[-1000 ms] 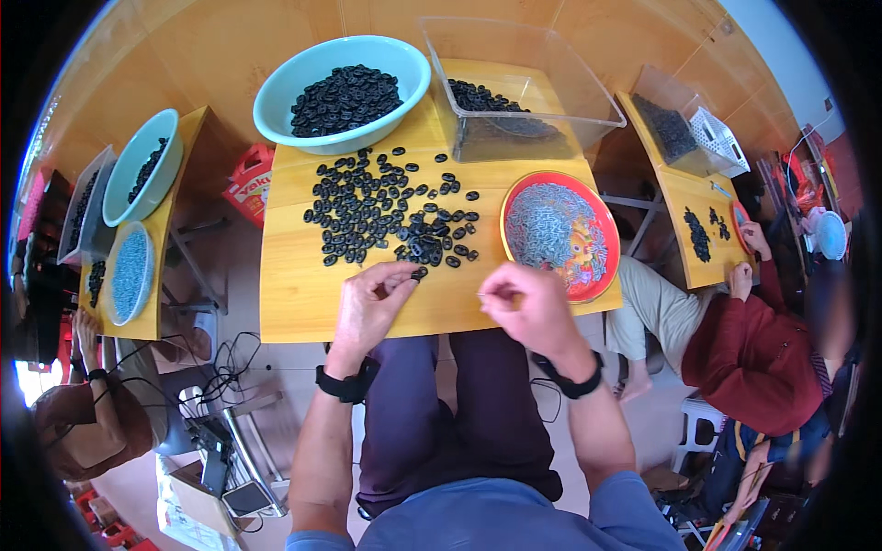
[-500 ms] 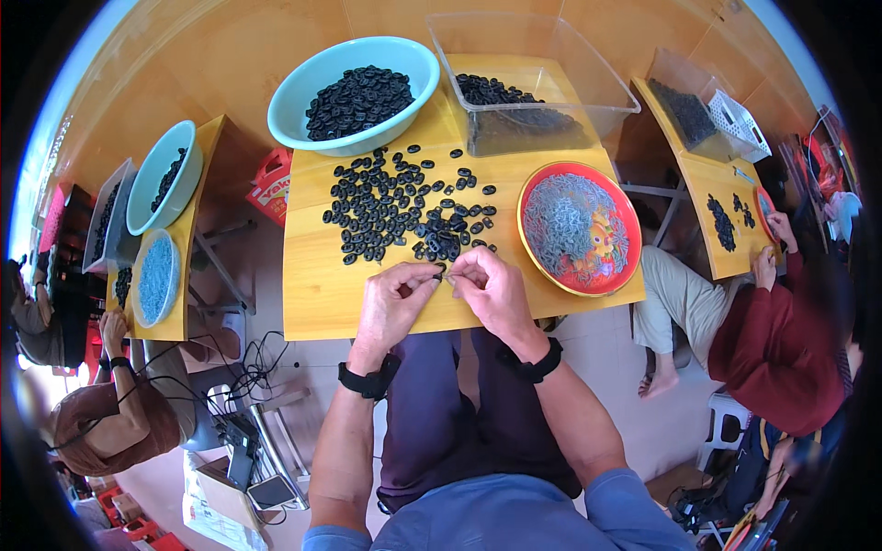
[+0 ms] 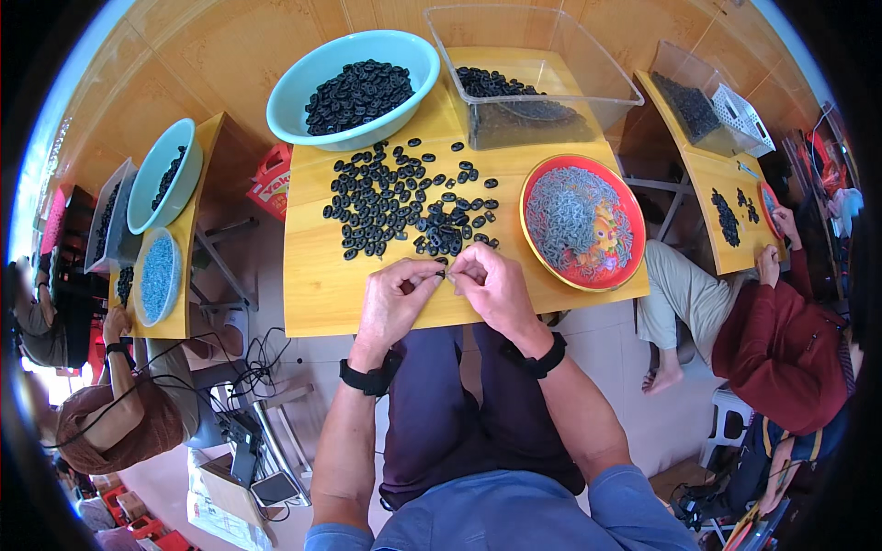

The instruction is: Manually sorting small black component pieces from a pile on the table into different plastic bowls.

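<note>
At my far left a co-worker's hand (image 3: 116,322) is at the edge of a side table (image 3: 204,174); on my own yellow table (image 3: 317,296) a turquoise basin (image 3: 354,140) heaped with black pieces stands at the back left, probably so that its bulk leaves the front free for my fingers; in front of it lie the loose black pieces (image 3: 377,207), spread mostly one deep, which I judge makes each easy to pick out; my left hand (image 3: 397,294) pinches one small black piece (image 3: 440,273) just above the front of the table, likely to steady it; my right hand (image 3: 497,286) meets it there, thumb and forefinger closed together, though whether they grip anything I cannot tell; behind, a clear bin (image 3: 528,136) has more black pieces in it; to my right a red dish (image 3: 589,279) holds slim grey pieces (image 3: 562,211), presumably set on that side for my right hand's short reach; at the far right sits a co-worker in a dark red sleeve (image 3: 774,335).
</note>
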`<state>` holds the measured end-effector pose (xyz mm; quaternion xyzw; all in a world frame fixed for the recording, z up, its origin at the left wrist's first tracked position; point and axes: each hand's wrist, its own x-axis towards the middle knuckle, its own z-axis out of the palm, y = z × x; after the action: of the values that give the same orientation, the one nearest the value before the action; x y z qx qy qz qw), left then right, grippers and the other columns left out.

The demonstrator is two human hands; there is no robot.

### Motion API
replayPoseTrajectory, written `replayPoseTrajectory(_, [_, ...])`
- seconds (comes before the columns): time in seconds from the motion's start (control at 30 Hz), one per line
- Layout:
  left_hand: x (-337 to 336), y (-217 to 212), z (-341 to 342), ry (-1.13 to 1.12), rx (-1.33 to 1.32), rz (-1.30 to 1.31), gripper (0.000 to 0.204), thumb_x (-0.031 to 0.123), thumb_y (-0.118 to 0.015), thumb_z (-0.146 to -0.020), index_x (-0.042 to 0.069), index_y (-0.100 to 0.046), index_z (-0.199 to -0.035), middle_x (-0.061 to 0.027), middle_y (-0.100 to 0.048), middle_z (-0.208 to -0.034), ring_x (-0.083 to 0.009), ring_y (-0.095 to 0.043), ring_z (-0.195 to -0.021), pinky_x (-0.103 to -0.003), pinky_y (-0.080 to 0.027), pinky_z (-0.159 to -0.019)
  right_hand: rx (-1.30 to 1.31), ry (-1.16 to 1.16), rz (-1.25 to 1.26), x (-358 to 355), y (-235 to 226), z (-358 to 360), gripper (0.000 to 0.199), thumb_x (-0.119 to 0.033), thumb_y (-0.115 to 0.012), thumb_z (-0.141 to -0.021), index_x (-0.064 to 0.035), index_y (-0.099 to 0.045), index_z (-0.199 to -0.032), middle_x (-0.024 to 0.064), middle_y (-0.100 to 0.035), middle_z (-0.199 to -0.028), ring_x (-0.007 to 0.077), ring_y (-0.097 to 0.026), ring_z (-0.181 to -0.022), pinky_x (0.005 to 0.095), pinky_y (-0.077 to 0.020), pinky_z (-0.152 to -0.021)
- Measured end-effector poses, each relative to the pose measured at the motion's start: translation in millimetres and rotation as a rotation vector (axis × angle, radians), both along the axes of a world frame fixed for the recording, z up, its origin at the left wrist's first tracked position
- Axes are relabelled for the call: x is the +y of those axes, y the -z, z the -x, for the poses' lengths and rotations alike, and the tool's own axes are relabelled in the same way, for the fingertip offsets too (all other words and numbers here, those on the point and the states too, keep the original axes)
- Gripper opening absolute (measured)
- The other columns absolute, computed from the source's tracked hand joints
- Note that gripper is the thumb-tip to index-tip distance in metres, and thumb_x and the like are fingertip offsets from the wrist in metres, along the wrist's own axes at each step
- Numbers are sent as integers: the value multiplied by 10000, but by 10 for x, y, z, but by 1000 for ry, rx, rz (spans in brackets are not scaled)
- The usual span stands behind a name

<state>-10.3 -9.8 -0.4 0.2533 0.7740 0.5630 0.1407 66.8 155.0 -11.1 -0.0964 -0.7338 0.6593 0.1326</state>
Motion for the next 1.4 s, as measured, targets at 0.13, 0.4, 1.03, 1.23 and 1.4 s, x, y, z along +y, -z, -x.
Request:
replayPoseTrajectory(0.13, [-6,16,-1,-3,14,1,177,26,-727,-858,42,-760,-1031,-34,-701,-782,-62,-567,-632,-239,-470,-583,-24,-11,-32,-7,-43,5,80,93,-621,-872,25,-594,-904,36,-655,-788,71,-635,-701,224,-511,-633])
replayPoseTrajectory(0.4, [3,-15,-18,3,-16,4,187,15,-718,-866,29,-755,-1049,-53,-736,-831,-70,-613,-674,-240,-505,-623,-33,-25,-1,16,-72,-15,98,74,-650,-877,38,-620,-963,60,-681,-818,92,-664,-717,243,-535,-653])
replayPoseTrajectory(1.03, [-14,25,9,-10,-90,-27,163,35,-725,-883,13,-757,-1042,-56,-756,-860,-53,-627,-714,-225,-515,-656,3,16,-194,-24,-124,-52,89,-31,-700,-893,22,-698,-965,37,-695,-760,58,-614,-637,218,-464,-563])
replayPoseTrajectory(1.23, [-20,94,56,-101,-194,-222,171,20,-727,-895,-7,-740,-1064,-5,-720,-837,-36,-600,-720,-203,-493,-668,90,352,-697,144,-211,-204,140,2,-670,-872,23,-679,-1010,138,-683,-825,246,-671,-663,350,-532,-628])
replayPoseTrajectory(1.4, [-45,97,82,-138,-243,-335,167,18,-736,-893,-16,-732,-1056,4,-702,-820,-37,-614,-734,-194,-495,-677,67,354,-881,157,-239,-76,148,0,-683,-839,1,-686,-987,145,-664,-876,316,-664,-744,401,-528,-678])
